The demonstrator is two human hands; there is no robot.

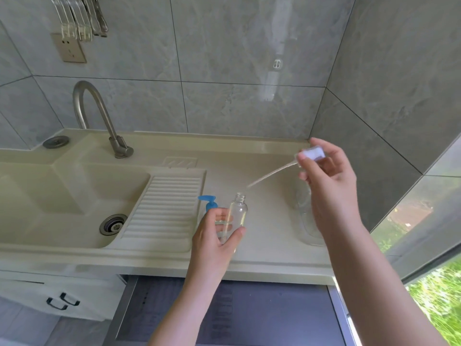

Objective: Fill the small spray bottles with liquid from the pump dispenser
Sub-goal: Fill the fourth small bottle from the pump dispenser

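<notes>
My left hand point(217, 236) grips a small clear spray bottle point(237, 211) upright above the counter, its neck open. My right hand point(326, 176) pinches the bottle's white spray head point(313, 153), lifted up and to the right. Its thin dip tube point(272, 174) slants down-left, and the tube's tip hangs just above the open neck. The pump dispenser, with a blue pump head point(209, 201), stands on the counter just behind my left hand, its body mostly hidden. Another clear bottle point(305, 216) stands on the counter partly behind my right wrist.
A cream sink basin point(62, 201) with a ribbed drainboard point(164, 211) lies to the left, a curved metal tap point(99, 116) behind it. Grey tiled walls close the back and right. The countertop point(269, 233) ends at a front edge above a dark appliance.
</notes>
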